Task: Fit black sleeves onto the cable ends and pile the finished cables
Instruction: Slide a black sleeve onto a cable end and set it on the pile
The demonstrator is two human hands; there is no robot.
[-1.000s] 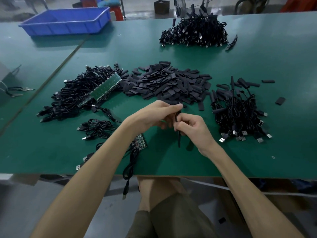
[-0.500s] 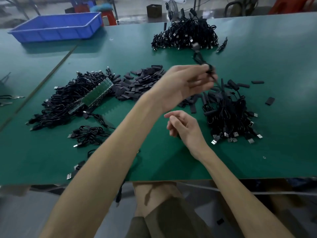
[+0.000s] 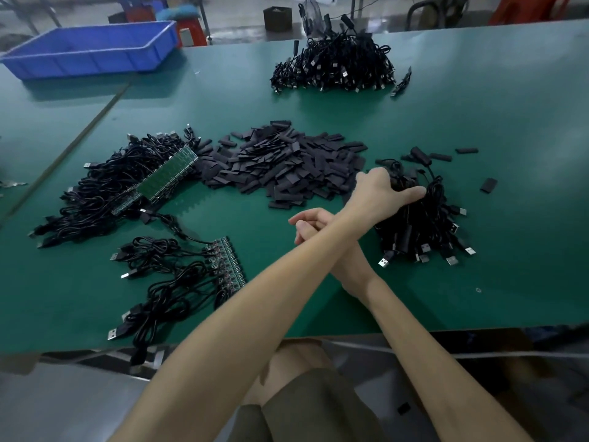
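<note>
Head view, single frame. Green table (image 3: 526,122). Left hand (image 3: 384,193) lies on top of the pile of finished cables (image 3: 424,228) at 3 o'clock from table centre, back of hand up, thumb stretched right along the cords. Its fingers dip past the far side of the pile and are hidden, so I cannot tell whether it grasps a cable or has let go. Half a second ago this hand was raised above the pile, pinching a sleeved cable in the air; it has since dropped onto the heap, and no cable hangs from it. One second ago both hands met at centre over one cable. The left forearm now crosses over the right wrist. Right hand (image 3: 307,220) sits near centre, just left of the pile, fingers loosely curled, holding nothing, much as half a second ago. Heap of black sleeves (image 3: 287,167) at 12 o'clock from the right hand, its right edge close to the left hand. Unsleeved cables (image 3: 105,193) at 9 o'clock with a green board strip (image 3: 165,177) lying across them. Smaller cable bunch (image 3: 172,279) at 7 o'clock. Far cable pile (image 3: 334,68) at 12 o'clock. Blue bin (image 3: 92,49) at 10 o'clock. Loose sleeve (image 3: 488,185) just right of the finished pile.
</note>
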